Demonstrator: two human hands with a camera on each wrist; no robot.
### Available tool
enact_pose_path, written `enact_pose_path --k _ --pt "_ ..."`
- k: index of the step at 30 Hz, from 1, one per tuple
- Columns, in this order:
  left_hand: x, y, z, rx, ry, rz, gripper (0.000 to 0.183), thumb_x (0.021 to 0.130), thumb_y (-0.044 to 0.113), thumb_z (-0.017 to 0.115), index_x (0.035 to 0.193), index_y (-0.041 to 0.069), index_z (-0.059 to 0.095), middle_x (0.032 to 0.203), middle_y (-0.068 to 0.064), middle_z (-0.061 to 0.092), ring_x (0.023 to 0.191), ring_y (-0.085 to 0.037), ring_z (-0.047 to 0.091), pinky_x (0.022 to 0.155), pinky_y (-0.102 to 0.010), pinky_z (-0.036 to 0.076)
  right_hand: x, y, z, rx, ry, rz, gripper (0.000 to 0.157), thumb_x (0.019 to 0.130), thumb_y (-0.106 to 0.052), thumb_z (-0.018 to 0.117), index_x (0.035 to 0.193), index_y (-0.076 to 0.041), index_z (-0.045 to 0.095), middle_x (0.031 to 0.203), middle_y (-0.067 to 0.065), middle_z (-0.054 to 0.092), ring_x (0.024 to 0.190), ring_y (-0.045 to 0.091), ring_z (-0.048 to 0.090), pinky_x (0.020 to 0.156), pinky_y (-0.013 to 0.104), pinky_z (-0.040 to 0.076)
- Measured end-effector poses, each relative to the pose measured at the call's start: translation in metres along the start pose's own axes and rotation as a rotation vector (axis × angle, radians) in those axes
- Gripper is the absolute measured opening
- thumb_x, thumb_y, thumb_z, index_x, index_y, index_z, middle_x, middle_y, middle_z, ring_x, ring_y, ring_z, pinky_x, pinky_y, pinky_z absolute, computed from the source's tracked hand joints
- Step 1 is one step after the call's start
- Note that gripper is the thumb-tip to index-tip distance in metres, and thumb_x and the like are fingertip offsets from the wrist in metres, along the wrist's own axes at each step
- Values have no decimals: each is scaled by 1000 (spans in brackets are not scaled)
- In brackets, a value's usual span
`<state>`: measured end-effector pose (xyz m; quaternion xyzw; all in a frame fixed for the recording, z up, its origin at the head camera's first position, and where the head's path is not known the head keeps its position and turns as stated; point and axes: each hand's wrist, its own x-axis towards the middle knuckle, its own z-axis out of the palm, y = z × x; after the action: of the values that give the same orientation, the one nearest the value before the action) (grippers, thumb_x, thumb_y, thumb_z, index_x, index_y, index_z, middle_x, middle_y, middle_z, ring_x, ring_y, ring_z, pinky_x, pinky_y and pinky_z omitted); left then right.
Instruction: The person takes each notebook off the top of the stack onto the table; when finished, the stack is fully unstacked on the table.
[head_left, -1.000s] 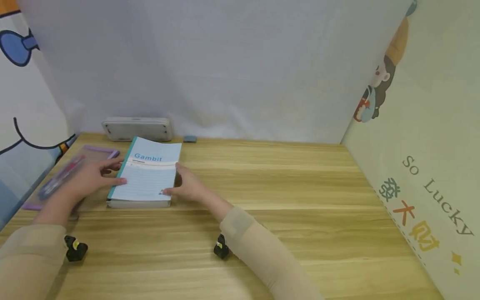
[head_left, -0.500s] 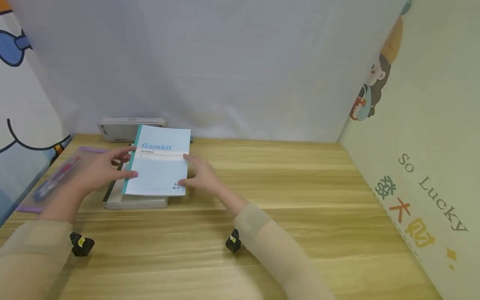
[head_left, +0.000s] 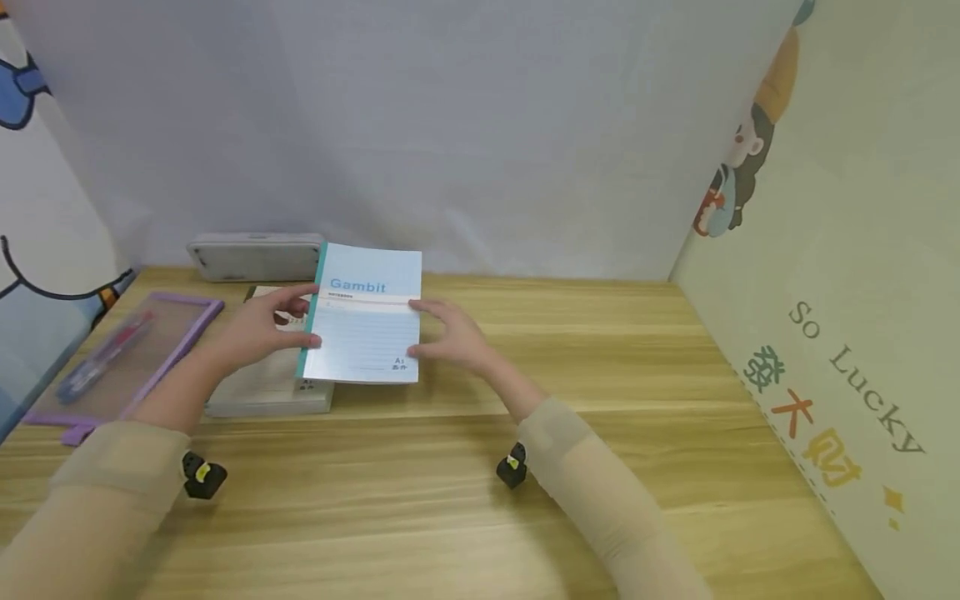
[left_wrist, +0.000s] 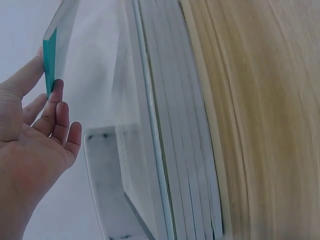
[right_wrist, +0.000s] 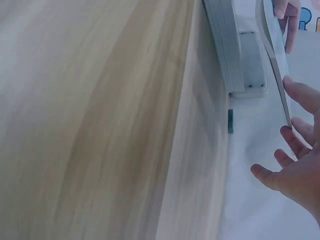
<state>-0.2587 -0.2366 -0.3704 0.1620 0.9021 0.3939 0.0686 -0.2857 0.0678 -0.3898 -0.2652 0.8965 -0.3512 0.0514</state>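
Note:
A pale blue notebook (head_left: 365, 333) marked "Gambit", with a teal spine, is held up off the table between both hands. My left hand (head_left: 258, 331) pinches its spine edge, thumb on the cover and fingers beneath, as the left wrist view shows. On the opposite edge my right hand (head_left: 457, 335) pinches the notebook with thumb above and fingertips below. A stack of notebooks (left_wrist: 180, 130) lies on the table under and left of the raised one, partly hidden by it and my left hand.
A white case (head_left: 255, 260) stands at the back against the white cloth. Left of the stack lies a purple-edged mesh pouch (head_left: 161, 346) with pens inside. A small dark block (right_wrist: 230, 121) sits near the table's back edge. A printed wall (head_left: 847, 250) borders the right side.
Both hands have lifted the top notebook off the stack and carried it to the right. More of the stack beneath and of the mesh pouch now shows.

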Motion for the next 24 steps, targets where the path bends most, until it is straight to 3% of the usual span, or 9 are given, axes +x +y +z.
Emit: enact_pose_path --k 8,13,19,24 --pt "19 3 21 22 -80 29 89 80 37 75 148 5 28 129 -21 48 121 -34 43 101 -53 34 -13 22 -14 -38 -80 25 76 79 -30 77 144 -14 41 150 11 34 140 29 27 112 48 23" --pt "32 0 34 132 -103 58 88 76 38 78 145 4 35 120 -17 55 113 -32 46 93 -50 38 -20 33 -17 -58 -126 41 75 78 -25 78 143 -12 41 149 11 35 140 30 26 114 46 21" --pt "41 -2 48 307 -97 37 85 71 39 82 140 8 44 111 -7 60 115 -30 39 98 -55 25 -20 44 -14 -67 -161 35 76 76 -21 80 141 -7 43 142 12 42 133 28 36 112 41 26" --pt "41 -3 54 356 -103 33 83 68 37 83 137 8 49 111 -6 61 116 -30 37 100 -54 21 -21 51 -10 -90 -198 35 77 75 -24 80 141 -8 43 144 14 40 135 29 34 113 41 24"
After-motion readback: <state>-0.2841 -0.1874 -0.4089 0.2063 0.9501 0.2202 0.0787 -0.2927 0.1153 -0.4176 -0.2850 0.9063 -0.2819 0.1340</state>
